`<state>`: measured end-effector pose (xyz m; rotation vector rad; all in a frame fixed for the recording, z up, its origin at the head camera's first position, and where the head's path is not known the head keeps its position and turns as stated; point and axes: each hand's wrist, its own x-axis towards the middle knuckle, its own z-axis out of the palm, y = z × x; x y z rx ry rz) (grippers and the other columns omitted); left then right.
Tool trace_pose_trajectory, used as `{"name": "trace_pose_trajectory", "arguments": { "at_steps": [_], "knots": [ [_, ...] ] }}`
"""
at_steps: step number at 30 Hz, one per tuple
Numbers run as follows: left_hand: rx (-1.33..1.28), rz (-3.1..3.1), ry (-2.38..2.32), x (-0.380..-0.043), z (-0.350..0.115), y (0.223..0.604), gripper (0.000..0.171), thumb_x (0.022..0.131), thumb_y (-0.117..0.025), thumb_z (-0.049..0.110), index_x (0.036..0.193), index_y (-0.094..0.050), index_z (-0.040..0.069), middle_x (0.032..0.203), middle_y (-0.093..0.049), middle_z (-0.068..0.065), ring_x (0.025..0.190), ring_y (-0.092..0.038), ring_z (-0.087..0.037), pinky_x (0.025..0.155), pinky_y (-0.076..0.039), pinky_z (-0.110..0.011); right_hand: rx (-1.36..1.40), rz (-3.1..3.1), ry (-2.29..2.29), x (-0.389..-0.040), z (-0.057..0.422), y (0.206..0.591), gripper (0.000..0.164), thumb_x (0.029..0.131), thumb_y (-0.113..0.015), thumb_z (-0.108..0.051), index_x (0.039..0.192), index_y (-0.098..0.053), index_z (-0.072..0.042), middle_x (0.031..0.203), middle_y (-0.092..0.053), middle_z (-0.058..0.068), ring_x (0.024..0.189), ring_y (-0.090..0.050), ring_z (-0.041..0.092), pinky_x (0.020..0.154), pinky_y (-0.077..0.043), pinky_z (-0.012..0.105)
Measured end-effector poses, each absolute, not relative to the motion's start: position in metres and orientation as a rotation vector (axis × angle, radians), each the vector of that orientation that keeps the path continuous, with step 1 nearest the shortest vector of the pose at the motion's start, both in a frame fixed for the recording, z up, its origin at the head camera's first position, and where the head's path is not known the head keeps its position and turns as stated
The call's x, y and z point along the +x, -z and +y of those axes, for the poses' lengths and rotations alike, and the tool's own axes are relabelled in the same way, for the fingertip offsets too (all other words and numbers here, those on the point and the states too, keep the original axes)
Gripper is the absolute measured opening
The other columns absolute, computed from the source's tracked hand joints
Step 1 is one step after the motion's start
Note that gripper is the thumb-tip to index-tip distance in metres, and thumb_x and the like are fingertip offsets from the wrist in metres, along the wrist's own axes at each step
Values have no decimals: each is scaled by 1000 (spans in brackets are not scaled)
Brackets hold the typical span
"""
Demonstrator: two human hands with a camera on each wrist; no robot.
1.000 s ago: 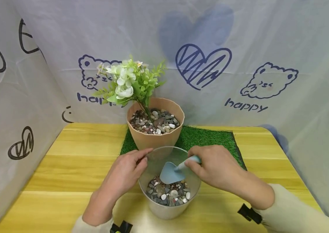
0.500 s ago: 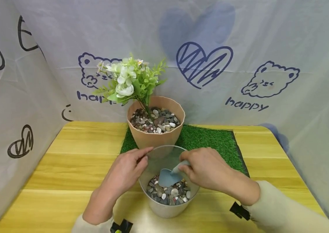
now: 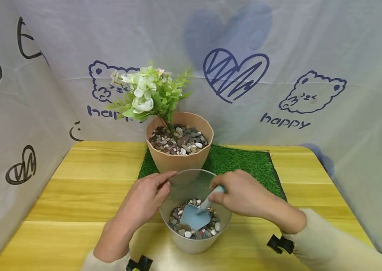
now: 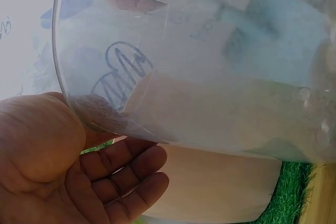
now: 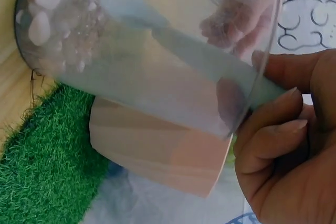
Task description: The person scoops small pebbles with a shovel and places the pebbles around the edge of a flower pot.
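Note:
My right hand (image 3: 241,192) grips the pale blue handle of a small hand trowel (image 3: 196,217) inside a clear plastic bucket (image 3: 191,245). The trowel's blade slants down onto the pebbles (image 3: 194,234) at the bottom, hiding some of them. Through the bucket's wall, the right wrist view shows the trowel's handle (image 5: 197,59) running back to the curled fingers. On the opposite side, my left hand (image 3: 147,199) holds the bucket's rim, index finger along the edge. Seen from the left wrist, several fingers (image 4: 131,174) curl outside the wall.
Just behind the bucket, a peach-coloured flowerpot (image 3: 179,160) stands on a green artificial turf mat (image 3: 245,163). White flowers (image 3: 143,92) with green leaves rise from its pebbles. A white drawn-on cloth (image 3: 296,45) hangs behind and beside the wooden table (image 3: 76,199).
The right hand has shifted left over the bucket, and the trowel's blade has come down from above the pebbles onto them, nearer to me. The left hand stays at the rim.

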<state>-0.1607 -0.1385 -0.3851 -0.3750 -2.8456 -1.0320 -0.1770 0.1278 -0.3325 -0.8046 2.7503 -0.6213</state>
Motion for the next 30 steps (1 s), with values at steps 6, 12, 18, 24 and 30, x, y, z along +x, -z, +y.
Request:
{"name": "trace_pose_trajectory", "arguments": {
  "at_steps": [6,12,18,24,30],
  "knots": [
    [-387,-2842,1027,-160,-139,385,39,106,-57,16,143,-69,20,106,-71,-2,65,-49,-11,65,-46,-33,-774,2673,727,-176,131,332,10,97,-74,-27,95,-80,-20,61,-49,-7,53,-39,9,53,-35,27],
    [-389,-2843,1028,-160,-138,385,39,106,-57,17,143,-68,20,106,-70,-2,64,-47,-11,63,-44,-32,-758,2635,790,-174,138,334,11,97,-74,-28,94,-80,-19,61,-49,-7,53,-37,9,53,-34,26],
    [-379,-2845,1026,-161,-139,383,40,106,-55,17,143,-68,19,105,-70,-3,64,-47,-12,62,-43,-32,-788,2652,794,-173,135,335,11,97,-74,-28,93,-79,-19,63,-51,-9,54,-38,8,54,-35,26],
    [-366,-2864,1011,-161,-140,382,40,107,-55,18,144,-68,20,103,-69,-3,64,-48,-13,65,-44,-34,-792,2611,847,-176,138,328,12,98,-73,-25,93,-80,-17,64,-58,-8,54,-42,9,53,-36,25],
    [-369,-2865,1021,-161,-138,382,39,107,-55,17,144,-68,20,102,-68,-3,62,-47,-13,62,-43,-33,-706,2530,950,-177,149,324,15,100,-72,-25,92,-79,-15,69,-69,-4,56,-47,13,54,-39,26]
  ]
}}
